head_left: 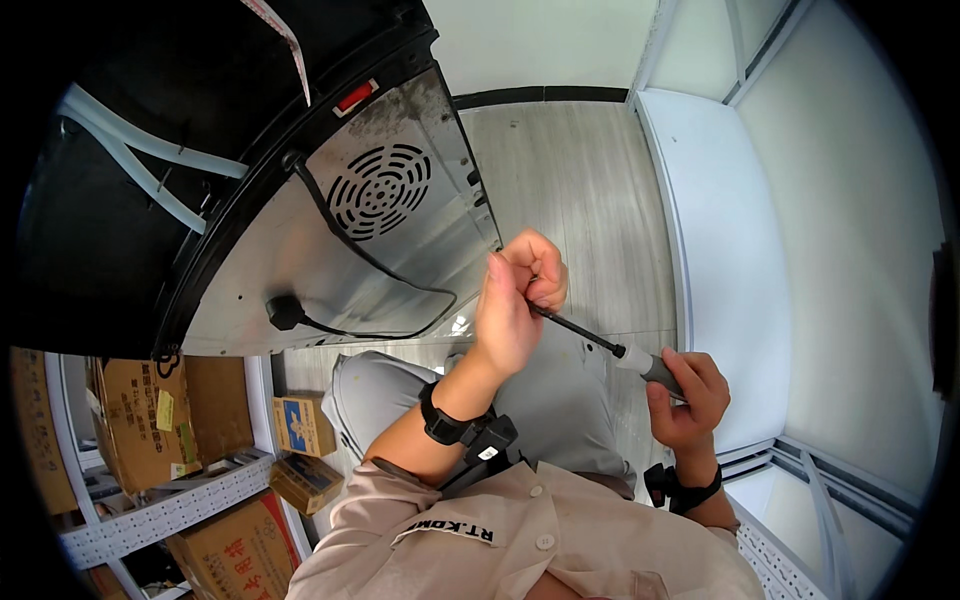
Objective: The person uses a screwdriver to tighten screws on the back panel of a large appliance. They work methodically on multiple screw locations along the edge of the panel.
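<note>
My right hand (690, 398) is wrapped round the grey and white handle of a screwdriver (580, 330). Its dark shaft slants up and left into my left hand (522, 298), whose curled fingers close round the far part of it. The screwdriver's tip is hidden by that hand. My left fingers are beside the right edge of a metal appliance panel (400, 270); whether they touch it, I cannot tell. Round vent slots (380, 192) are cut in the panel, and a black power cord (335, 230) with a plug (284, 312) lies across it.
The appliance's black top (220, 60) fills the upper left, with pale tubes (130, 145) and a red switch (356, 97). Cardboard boxes (150, 420) stand on a white shelf rack (170, 510) at lower left. A white ledge (715, 250) runs along the right beside the wood-look floor (590, 180).
</note>
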`<state>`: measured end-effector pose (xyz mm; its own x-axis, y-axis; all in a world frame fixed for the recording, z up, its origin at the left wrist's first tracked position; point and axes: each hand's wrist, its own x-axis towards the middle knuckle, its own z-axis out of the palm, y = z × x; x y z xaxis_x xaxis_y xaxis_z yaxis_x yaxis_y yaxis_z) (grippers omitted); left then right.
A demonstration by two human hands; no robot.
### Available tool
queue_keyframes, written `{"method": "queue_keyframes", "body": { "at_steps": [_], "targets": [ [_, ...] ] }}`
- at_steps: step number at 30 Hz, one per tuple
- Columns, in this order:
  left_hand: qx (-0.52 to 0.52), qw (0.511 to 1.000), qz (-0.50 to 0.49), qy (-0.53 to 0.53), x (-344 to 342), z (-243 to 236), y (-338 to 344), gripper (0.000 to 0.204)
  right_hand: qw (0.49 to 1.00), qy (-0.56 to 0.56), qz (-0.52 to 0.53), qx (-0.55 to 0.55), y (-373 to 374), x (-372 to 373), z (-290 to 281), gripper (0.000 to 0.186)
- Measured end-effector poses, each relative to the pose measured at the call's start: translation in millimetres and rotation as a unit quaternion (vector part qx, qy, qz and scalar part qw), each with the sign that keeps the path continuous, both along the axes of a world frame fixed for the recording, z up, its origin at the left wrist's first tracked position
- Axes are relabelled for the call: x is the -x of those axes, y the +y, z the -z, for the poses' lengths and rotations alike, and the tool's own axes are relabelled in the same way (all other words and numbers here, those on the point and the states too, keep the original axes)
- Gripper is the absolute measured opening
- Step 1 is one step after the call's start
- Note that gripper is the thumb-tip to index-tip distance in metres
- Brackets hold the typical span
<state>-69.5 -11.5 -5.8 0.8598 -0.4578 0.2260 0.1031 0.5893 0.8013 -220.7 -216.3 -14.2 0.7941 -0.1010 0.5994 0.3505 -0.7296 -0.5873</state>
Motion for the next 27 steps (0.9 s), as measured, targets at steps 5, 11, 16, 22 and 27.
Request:
{"method": "queue_keyframes", "body": {
  "at_steps": [5, 11, 16, 22, 27],
  "targets": [
    [-0.066, 0.997, 0.026, -0.023, 2, 1, -2, 0.080, 0.993, -0.042, 0.019, 0.108, -6, 1, -18, 0.038],
    [-0.120, 0.988, 0.097, 0.009, 2, -6, 2, 0.089, 0.976, -0.076, 0.031, 0.203, -17, 5, -44, 0.035],
    [-0.088, 0.977, 0.179, 0.078, -1, -10, 3, 0.094, 0.975, -0.088, 0.035, 0.203, -24, 1, -47, 0.035],
    [-0.061, 0.974, 0.196, 0.098, 1, -11, 6, 0.096, 0.976, -0.093, 0.043, 0.193, -22, 3, -45, 0.036],
    [-0.151, 0.968, 0.193, 0.050, 4, -13, 8, 0.097, 0.971, -0.087, 0.020, 0.223, -23, 0, -58, 0.032]
  ]
}}
